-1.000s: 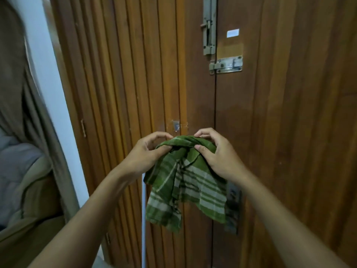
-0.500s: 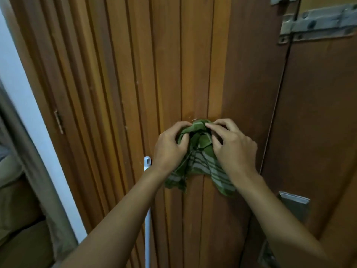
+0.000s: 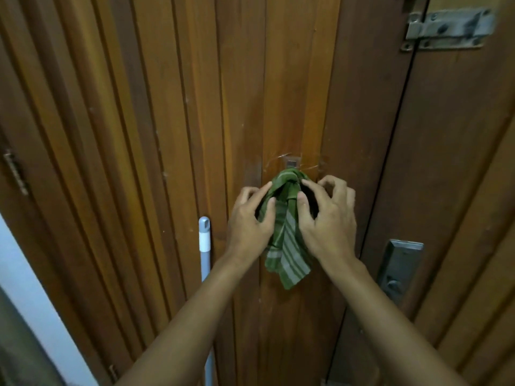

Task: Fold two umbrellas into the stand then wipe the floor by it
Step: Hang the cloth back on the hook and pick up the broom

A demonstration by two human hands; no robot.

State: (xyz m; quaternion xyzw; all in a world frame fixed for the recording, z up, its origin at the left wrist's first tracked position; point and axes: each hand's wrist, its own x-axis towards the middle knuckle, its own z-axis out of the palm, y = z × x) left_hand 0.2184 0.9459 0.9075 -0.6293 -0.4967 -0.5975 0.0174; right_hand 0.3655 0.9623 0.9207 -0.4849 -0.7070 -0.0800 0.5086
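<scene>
A green striped cloth [image 3: 288, 246] hangs bunched from a small hook [image 3: 291, 163] on the wooden door [image 3: 167, 121]. My left hand [image 3: 248, 229] pinches the bunch's left side with thumb and forefinger. Facing it, my right hand [image 3: 328, 227] has thumb and forefinger tips on the right side, the other fingers spread. No umbrella, stand or floor is in view.
A white pole handle [image 3: 204, 240] leans upright against the door, just left of my left wrist. A metal lock plate [image 3: 400, 266] sits on the right door leaf, a slide bolt [image 3: 448, 27] at the top right. A white wall strip [image 3: 30, 302] runs down the left.
The cloth went from held out loose in both hands to bunched against the door and hung on the hook. My fingers have loosened and spread.
</scene>
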